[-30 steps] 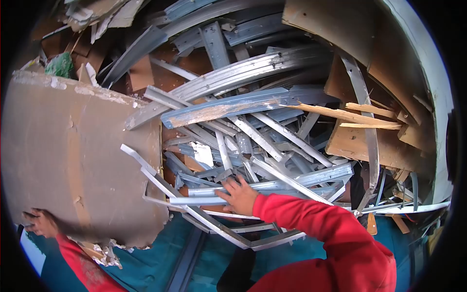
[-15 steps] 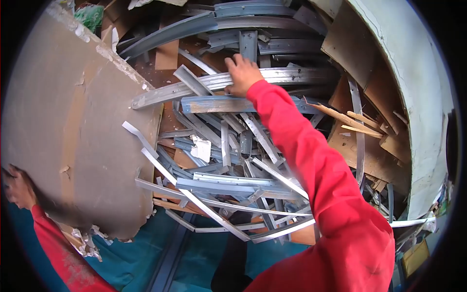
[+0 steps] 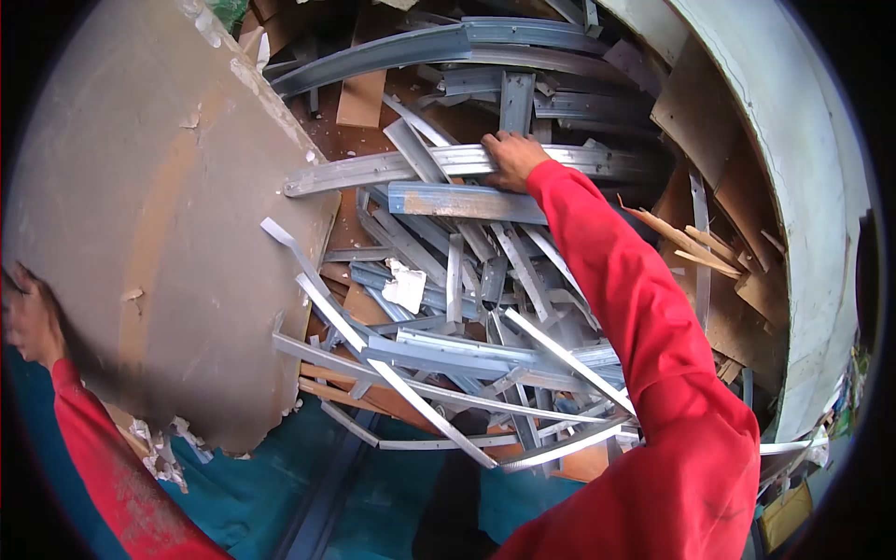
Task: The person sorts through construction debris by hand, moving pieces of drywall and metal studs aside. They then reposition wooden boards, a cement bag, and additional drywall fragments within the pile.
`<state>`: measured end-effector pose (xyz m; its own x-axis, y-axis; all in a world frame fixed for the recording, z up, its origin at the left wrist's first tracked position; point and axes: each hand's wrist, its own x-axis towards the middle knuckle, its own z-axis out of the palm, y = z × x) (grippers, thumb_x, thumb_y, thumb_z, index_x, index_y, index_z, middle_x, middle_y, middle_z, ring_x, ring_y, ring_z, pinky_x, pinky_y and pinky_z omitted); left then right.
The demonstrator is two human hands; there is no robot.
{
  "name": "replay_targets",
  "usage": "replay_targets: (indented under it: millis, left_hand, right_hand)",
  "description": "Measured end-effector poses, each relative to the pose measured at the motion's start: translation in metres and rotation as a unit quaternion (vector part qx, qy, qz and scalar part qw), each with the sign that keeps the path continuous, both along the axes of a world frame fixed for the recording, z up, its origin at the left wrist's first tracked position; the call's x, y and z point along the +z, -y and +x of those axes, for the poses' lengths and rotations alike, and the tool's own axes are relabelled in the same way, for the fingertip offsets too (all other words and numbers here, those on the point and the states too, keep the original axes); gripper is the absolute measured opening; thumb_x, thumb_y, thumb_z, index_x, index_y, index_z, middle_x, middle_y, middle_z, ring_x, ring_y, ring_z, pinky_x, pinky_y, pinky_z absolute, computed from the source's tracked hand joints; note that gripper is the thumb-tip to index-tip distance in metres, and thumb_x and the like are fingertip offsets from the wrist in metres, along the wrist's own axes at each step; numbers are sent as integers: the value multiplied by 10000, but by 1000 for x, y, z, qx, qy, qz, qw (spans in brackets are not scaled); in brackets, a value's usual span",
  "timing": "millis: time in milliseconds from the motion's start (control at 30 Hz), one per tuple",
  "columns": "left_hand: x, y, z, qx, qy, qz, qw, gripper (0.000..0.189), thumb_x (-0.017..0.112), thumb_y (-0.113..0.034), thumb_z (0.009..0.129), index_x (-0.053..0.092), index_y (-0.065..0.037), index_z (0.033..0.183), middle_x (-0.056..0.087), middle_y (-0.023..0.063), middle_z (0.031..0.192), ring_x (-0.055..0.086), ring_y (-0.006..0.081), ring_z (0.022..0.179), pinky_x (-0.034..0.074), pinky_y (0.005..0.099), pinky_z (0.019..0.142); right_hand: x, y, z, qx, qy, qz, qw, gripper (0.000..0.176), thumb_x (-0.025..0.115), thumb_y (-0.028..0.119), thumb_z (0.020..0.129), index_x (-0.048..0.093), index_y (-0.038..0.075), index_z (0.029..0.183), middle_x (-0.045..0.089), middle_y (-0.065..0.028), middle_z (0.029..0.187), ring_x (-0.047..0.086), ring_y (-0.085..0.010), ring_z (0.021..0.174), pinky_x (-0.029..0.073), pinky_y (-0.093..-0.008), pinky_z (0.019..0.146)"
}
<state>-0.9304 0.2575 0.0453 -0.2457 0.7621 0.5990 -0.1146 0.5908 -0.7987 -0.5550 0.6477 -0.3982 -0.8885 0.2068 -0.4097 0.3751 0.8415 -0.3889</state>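
Running lengthwise to left and right of the right grip (image 3: 515,161), the rail (image 3: 471,160) lies directly under its curled fingers; whether they clamp it, I cannot tell. The left grip (image 3: 35,317), farther off leftward, is at the board's (image 3: 191,229) edge, its hold unclear.

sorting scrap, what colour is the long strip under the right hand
The strip is silvery grey, best seen in the head view.

Head view: from above, facing forward-down, near metal strips (image 3: 462,202).
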Motion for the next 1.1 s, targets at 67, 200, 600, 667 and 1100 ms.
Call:
replay_targets:
  millis: [67, 200, 600, 667, 1100]
  left_hand:
    - [-4, -3, 4, -2, -2, -6, 1000, 581, 442, -476, 966, 469, -74, 1385, 406, 359, 1362, 562, 497, 1117, 506, 569, 863]
    - [-3, -10, 8, -6, -7, -22, 1000, 571, 451, -437, 979, 447, -57, 1404, 368, 398, 1384, 561, 515, 1111, 513, 571, 847]
    - [-1, -6, 8, -31, 33, 19, 999, 566, 461, -394, 987, 417, -48, 1432, 307, 455, 1405, 525, 557, 1138, 501, 588, 860]
    - [4, -9, 7, -13, 29, 25, 999, 561, 461, -388, 988, 412, -58, 1439, 311, 456, 1402, 511, 557, 1159, 487, 601, 878]
    - [2, 16, -34, 72, 16, 93, 993, 539, 367, -542, 974, 519, -184, 1347, 485, 224, 1343, 537, 459, 1169, 449, 625, 891]
  right_hand:
    - [-7, -7, 3, 22, -30, 7, 999, 629, 777, 356, 747, 509, 62, 1236, 575, -159, 1177, 570, -366, 1131, 474, -524, 912]
    - [0, 1, 4, 41, -41, 48, 997, 573, 776, 364, 754, 557, 41, 1174, 570, -142, 1176, 548, -330, 1151, 480, -517, 914]
    - [4, 3, 15, 27, -80, 74, 994, 569, 804, 312, 713, 588, 44, 1166, 518, -144, 1167, 542, -340, 1123, 499, -472, 894]
    - [6, 1, 12, 26, -76, 75, 994, 602, 812, 321, 703, 584, 43, 1185, 517, -157, 1182, 538, -353, 1132, 496, -475, 908]
    - [146, -73, -11, -92, -291, 129, 943, 613, 800, 330, 736, 568, 15, 1208, 499, -181, 1147, 531, -378, 1090, 495, -453, 904]
